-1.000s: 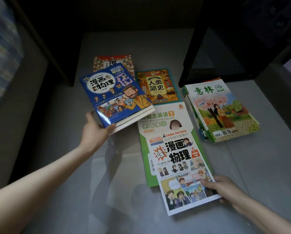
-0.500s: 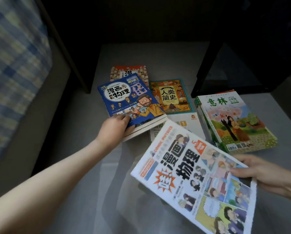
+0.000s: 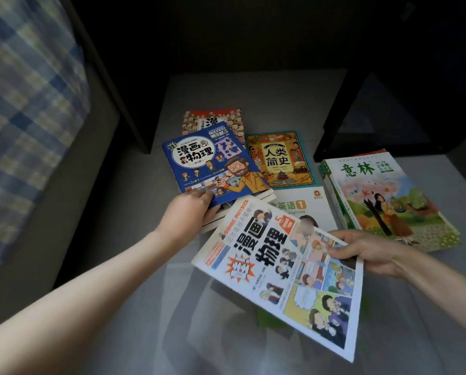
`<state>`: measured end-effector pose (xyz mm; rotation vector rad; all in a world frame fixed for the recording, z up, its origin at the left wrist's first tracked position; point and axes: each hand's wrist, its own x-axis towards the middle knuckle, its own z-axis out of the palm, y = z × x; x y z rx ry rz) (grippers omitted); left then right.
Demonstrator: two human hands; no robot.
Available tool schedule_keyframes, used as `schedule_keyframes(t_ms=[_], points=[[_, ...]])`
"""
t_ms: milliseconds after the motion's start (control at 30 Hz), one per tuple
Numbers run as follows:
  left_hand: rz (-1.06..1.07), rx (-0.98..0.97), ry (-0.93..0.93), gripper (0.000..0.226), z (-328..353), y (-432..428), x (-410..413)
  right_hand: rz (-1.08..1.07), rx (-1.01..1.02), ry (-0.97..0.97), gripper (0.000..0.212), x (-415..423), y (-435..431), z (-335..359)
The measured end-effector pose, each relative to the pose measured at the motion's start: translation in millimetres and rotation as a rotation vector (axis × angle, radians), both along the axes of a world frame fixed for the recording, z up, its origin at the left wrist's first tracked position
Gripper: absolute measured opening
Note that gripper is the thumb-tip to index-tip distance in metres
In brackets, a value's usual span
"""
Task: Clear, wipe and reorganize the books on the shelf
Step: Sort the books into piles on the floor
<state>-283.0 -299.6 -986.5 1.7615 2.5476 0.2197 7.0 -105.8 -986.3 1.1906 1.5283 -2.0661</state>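
My left hand (image 3: 190,212) grips the near corner of a small stack topped by a blue comic physics book (image 3: 213,163). My right hand (image 3: 367,249) pinches the right edge of a thin white comic physics booklet (image 3: 277,269), lifted and turned at an angle above a green-edged English workbook (image 3: 302,205). Behind lie an orange human-history book (image 3: 279,159) and a red-patterned book (image 3: 213,119), partly covered by the blue one. A stack topped by a green illustrated magazine (image 3: 383,196) lies at the right.
The books lie on a grey floor (image 3: 134,266). A dark shelf unit (image 3: 375,117) stands at the back right, another dark panel (image 3: 112,90) at the back left. A blue checked cloth (image 3: 23,104) hangs at the far left.
My right hand has lifted the white booklet off the English workbook and swung it left, toward the blue stack. My left hand has shifted onto the blue stack's near corner.
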Motion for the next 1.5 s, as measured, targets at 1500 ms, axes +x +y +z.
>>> schedule_keyframes(t_ms=[1500], points=[[0.304,0.185,-0.565,0.030,-15,-39,20,-0.397,0.075,0.163,0.113,18,-51,-21]])
